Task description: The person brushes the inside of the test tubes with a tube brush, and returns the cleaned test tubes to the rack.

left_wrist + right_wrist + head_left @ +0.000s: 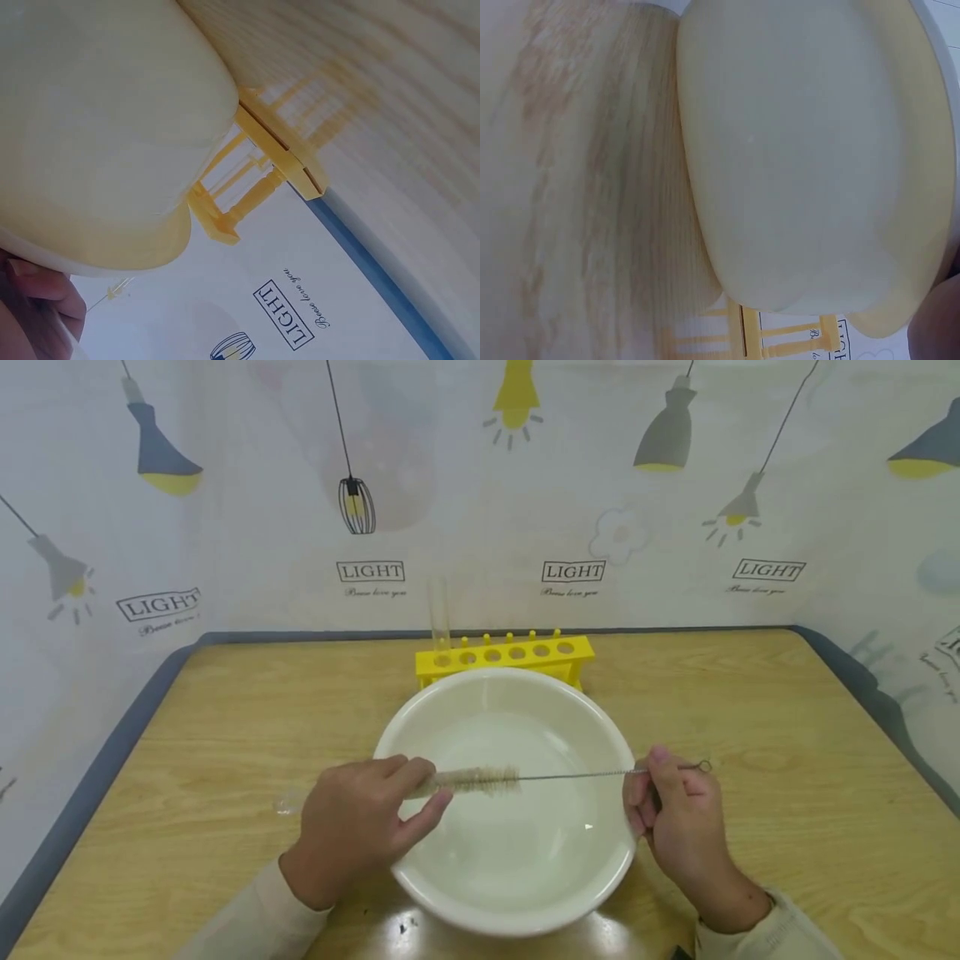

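Observation:
My left hand [363,814] grips a clear glass test tube [286,803], held nearly level over the left rim of a white basin [525,860]. The tube's rounded end pokes out left of the hand. A test tube brush [501,778] lies in line with it, its pale bristles partly inside the tube and partly out to the right. Near its looped end, my right hand [684,818] pinches the brush's thin twisted-wire handle at the basin's right rim. In the wrist views the basin fills much of the picture, and only some fingers show at the edge.
Behind the basin stands a yellow test tube rack [579,650] with a row of holes and pegs. One clear test tube [439,618] is upright in its leftmost hole. A printed cloth [465,527] walls the wooden table [285,702] at the back and sides.

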